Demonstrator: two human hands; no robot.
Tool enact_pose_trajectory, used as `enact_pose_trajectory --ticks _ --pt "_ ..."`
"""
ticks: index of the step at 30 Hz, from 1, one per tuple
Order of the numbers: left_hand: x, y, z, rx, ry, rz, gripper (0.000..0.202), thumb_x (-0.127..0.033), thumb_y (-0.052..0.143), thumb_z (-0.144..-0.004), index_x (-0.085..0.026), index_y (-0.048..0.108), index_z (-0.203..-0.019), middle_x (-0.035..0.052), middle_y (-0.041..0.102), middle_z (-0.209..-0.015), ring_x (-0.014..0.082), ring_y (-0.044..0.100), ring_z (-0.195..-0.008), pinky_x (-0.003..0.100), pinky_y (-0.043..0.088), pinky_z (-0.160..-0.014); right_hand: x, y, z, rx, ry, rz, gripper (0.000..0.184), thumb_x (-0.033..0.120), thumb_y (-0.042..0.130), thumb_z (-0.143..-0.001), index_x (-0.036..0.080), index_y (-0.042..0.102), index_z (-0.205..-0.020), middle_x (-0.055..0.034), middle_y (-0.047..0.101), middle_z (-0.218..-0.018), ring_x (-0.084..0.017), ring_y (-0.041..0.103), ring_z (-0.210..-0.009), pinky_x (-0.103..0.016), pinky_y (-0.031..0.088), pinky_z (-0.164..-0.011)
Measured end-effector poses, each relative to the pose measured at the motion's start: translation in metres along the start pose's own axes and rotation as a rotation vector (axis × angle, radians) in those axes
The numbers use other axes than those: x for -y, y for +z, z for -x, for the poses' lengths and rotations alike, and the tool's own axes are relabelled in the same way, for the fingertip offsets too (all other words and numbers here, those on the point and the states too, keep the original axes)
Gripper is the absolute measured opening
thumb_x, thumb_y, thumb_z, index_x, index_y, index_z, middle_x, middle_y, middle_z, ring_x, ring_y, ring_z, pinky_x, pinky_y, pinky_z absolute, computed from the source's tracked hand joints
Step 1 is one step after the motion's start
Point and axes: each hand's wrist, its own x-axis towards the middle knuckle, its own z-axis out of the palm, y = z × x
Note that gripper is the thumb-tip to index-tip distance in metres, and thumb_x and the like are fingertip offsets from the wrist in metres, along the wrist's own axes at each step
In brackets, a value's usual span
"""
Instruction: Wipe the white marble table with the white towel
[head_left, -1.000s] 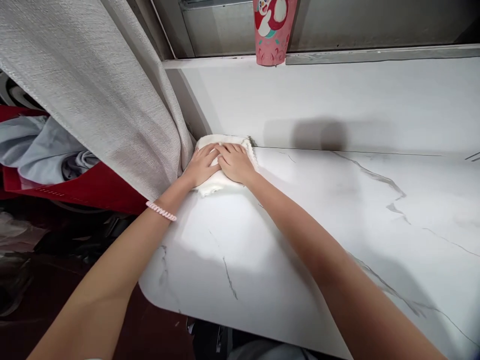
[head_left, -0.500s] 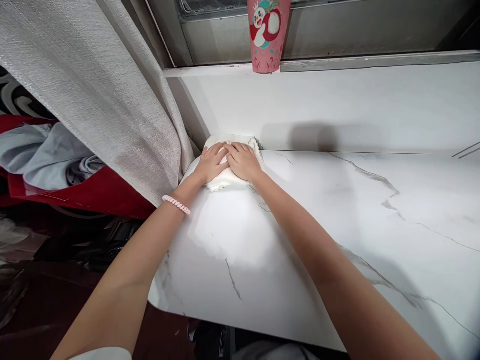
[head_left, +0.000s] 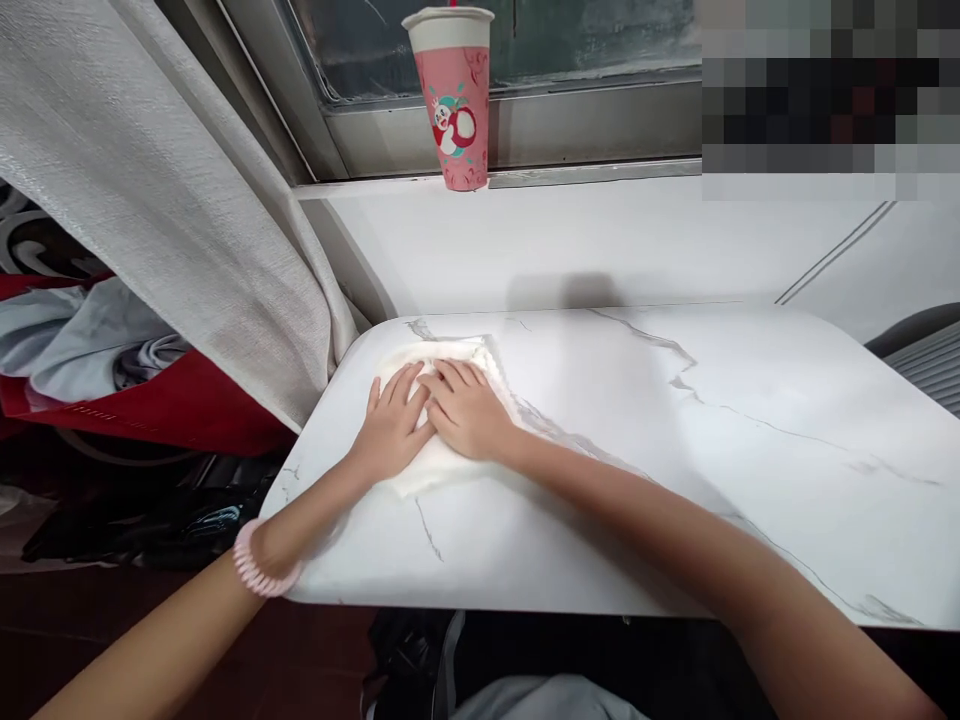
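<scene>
A folded white cloth lies on the left part of a white marble-patterned table. My left hand lies flat on the cloth with fingers stretched out. My right hand rests beside it, also flat on the cloth, fingers extended toward the left hand. Both hands press down on the cloth and touch each other. A pink coiled band sits on my left wrist.
A pink paper cup with a cartoon print stands on the window ledge behind the table. A grey curtain hangs at the left, close to the table's corner. Red and blue fabrics lie lower left. A white wall strip runs behind the table.
Both hands and the cloth have slid back from the table's far left corner toward me. The view has tilted up, showing more of the cup and window.
</scene>
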Motion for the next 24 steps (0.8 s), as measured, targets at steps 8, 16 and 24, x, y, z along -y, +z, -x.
enact_pose_trajectory --ticks 8,16,24 --pt "-0.070 -0.002 0.093 0.001 0.060 -0.040 0.053 -0.037 0.034 -0.097 -0.024 0.029 -0.148 0.0160 0.028 -0.157 0.0330 0.021 -0.146 0.065 0.016 -0.114 0.044 -0.032 0.096 0.047 -0.077 -0.055 0.044 0.027 0.037 -0.098 0.009 0.049 -0.136 -0.0204 0.042 -0.146 -0.030 0.033 -0.138 -0.053 0.022 -0.118" --pt "-0.071 0.003 0.085 0.038 0.030 -0.017 0.055 -0.041 0.034 -0.093 -0.027 0.032 -0.146 0.0160 0.029 -0.157 0.0350 0.023 -0.146 0.069 0.015 -0.112 0.032 -0.038 0.093 0.019 -0.139 -0.026 0.042 0.027 0.036 -0.096 0.011 0.052 -0.131 -0.0196 0.049 -0.140 -0.031 0.039 -0.132 -0.054 0.027 -0.115" --pt "-0.054 0.009 0.005 -0.013 -0.085 -0.004 0.051 -0.041 0.033 -0.092 -0.023 0.040 -0.139 0.0163 0.037 -0.152 0.0337 0.030 -0.142 0.067 0.017 -0.113 -0.025 -0.032 0.029 0.083 -0.104 -0.022 0.034 0.024 0.040 -0.096 0.016 0.055 -0.126 -0.0122 0.055 -0.132 -0.025 0.045 -0.122 -0.044 0.031 -0.112"
